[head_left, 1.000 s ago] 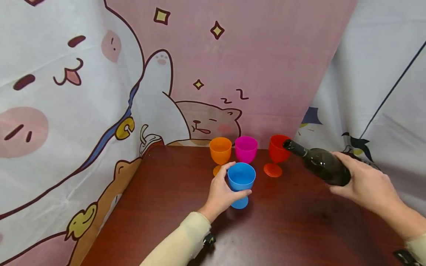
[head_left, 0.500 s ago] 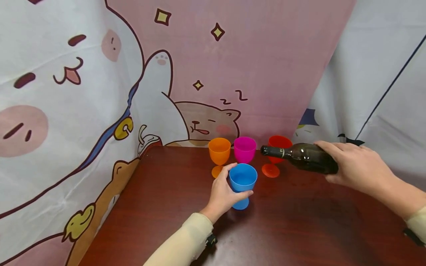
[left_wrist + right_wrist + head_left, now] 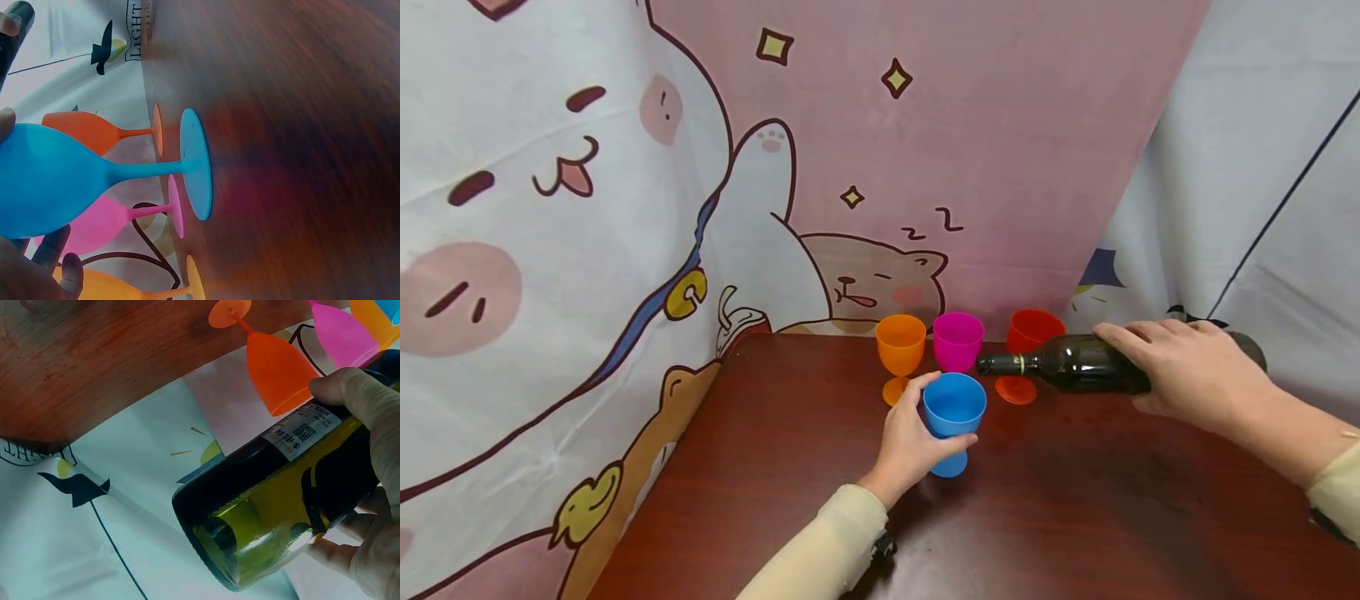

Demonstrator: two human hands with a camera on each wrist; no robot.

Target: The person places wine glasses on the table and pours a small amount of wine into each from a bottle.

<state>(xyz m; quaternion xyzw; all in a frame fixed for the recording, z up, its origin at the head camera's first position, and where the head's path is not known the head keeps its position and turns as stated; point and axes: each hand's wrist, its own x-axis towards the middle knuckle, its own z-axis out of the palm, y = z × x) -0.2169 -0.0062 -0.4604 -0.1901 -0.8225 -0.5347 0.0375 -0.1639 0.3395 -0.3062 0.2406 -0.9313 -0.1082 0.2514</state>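
My left hand [image 3: 912, 440] grips a blue plastic goblet [image 3: 953, 407] by its bowl, the thumb along the near side. The goblet stands upright, and the left wrist view shows its stem and round foot [image 3: 197, 164] above the brown tabletop. My right hand [image 3: 1198, 375] holds a dark green glass wine bottle [image 3: 1086, 364] by its body. The bottle lies almost level in the air, its mouth pointing left, just above and beyond the blue rim. A printed label [image 3: 303, 432] shows on the glass in the right wrist view. No liquid shows in the blue bowl.
Behind the blue goblet stand an orange goblet [image 3: 901, 343] and a magenta goblet [image 3: 958, 340]. A red goblet [image 3: 1034, 329] is farther right, partly covered by the bottle. The brown table [image 3: 775, 467] ends at a cartoon-printed cloth backdrop [image 3: 1000, 167].
The right hand has carried the bottle left and turned it from a slant to nearly level, bringing its mouth close to the blue goblet. The left hand stays around the goblet, almost unmoved.
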